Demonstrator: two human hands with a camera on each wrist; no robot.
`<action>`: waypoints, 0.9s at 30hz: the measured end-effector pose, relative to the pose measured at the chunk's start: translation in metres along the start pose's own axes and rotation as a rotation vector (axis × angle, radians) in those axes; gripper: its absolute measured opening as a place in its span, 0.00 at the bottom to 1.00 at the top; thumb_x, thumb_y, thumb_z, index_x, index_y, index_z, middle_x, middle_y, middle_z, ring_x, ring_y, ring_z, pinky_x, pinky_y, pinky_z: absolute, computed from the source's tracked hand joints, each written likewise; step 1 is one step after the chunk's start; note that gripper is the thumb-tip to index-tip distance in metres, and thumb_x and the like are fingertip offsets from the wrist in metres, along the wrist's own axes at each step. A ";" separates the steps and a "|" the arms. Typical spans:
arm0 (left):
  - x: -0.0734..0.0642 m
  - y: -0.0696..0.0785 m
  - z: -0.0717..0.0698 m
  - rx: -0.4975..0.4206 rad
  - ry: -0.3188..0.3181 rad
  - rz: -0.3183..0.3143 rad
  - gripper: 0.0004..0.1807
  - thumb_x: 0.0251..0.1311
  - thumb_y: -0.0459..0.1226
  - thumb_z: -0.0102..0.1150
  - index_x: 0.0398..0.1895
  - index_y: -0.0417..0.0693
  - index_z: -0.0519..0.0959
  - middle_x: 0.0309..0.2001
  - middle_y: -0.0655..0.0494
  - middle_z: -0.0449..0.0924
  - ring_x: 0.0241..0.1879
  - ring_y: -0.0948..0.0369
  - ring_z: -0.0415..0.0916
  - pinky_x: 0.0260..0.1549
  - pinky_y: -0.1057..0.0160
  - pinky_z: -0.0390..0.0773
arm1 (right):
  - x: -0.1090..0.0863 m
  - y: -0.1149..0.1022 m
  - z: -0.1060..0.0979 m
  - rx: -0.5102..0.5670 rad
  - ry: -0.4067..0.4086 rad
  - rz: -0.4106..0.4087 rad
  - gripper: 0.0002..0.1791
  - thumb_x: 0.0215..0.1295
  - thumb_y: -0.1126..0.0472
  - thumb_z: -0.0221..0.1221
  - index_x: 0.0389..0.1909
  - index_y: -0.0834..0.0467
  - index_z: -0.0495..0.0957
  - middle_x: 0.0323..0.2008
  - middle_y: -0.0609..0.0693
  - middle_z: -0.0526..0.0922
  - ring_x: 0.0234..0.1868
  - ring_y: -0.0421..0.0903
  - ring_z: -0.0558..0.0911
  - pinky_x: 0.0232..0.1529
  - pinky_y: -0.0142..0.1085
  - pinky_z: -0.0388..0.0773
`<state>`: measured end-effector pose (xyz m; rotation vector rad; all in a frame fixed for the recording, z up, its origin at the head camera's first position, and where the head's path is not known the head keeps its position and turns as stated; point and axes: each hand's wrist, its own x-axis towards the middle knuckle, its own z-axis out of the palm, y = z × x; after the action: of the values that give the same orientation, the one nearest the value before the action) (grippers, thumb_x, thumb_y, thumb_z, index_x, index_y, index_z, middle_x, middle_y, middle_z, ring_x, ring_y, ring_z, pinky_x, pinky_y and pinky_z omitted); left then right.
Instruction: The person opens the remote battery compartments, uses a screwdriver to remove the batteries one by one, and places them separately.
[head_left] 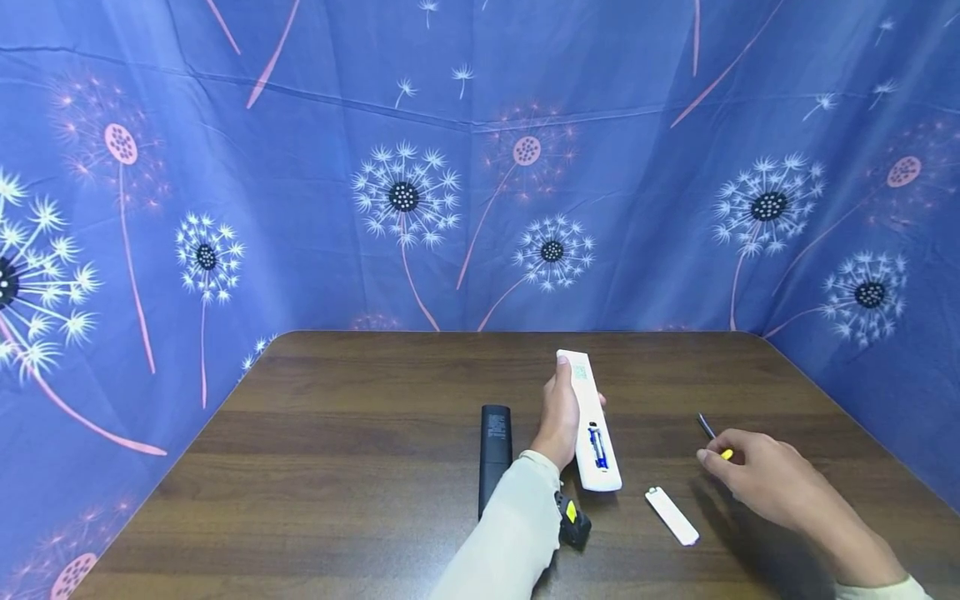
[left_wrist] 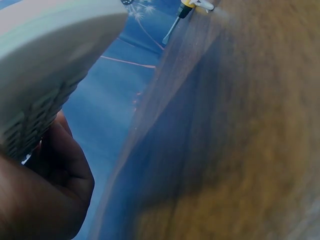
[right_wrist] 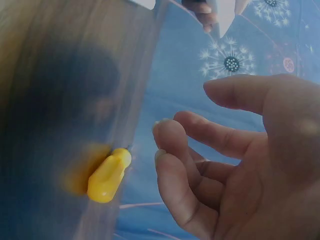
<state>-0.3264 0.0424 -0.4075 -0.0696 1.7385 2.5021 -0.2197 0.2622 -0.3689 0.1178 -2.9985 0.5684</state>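
Note:
My left hand [head_left: 558, 417] grips a white remote control [head_left: 603, 467] by its sides, thumb along its edge. Its back faces up in the head view, and the uncovered battery compartment shows a blue battery [head_left: 597, 446] inside. Rows of buttons on its underside appear in the left wrist view. Over the table to the right, my right hand [head_left: 776, 479] hovers with loosely bent fingers [right_wrist: 172, 137] and nothing between them. Below it lies a screwdriver [head_left: 706, 427], its yellow handle [right_wrist: 107, 177] apart from the fingers in the right wrist view.
A white battery cover [head_left: 672, 517] lies on the wooden table [head_left: 337, 467] between the hands. Left of my left hand lies a black remote control [head_left: 495, 442], partly hidden by the sleeve. A blue dandelion-patterned cloth [head_left: 472, 167] hangs behind the table.

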 end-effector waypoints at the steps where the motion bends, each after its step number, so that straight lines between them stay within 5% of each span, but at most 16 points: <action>1: 0.000 0.000 0.000 0.001 0.002 -0.002 0.35 0.74 0.64 0.31 0.56 0.50 0.77 0.25 0.49 0.80 0.24 0.58 0.76 0.25 0.63 0.73 | 0.001 0.002 0.000 -0.010 0.007 0.002 0.13 0.73 0.48 0.57 0.40 0.54 0.82 0.25 0.44 0.77 0.28 0.44 0.73 0.28 0.41 0.67; 27: 0.003 0.001 -0.002 0.004 -0.001 -0.003 0.35 0.73 0.65 0.32 0.57 0.49 0.77 0.26 0.48 0.80 0.25 0.57 0.76 0.25 0.62 0.72 | 0.009 0.028 -0.002 -0.057 -0.008 0.083 0.17 0.73 0.47 0.55 0.40 0.57 0.81 0.37 0.54 0.86 0.35 0.57 0.83 0.27 0.52 0.72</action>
<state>-0.3296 0.0406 -0.4075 -0.0703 1.7410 2.4958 -0.2310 0.2884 -0.3761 -0.0085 -3.0360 0.4906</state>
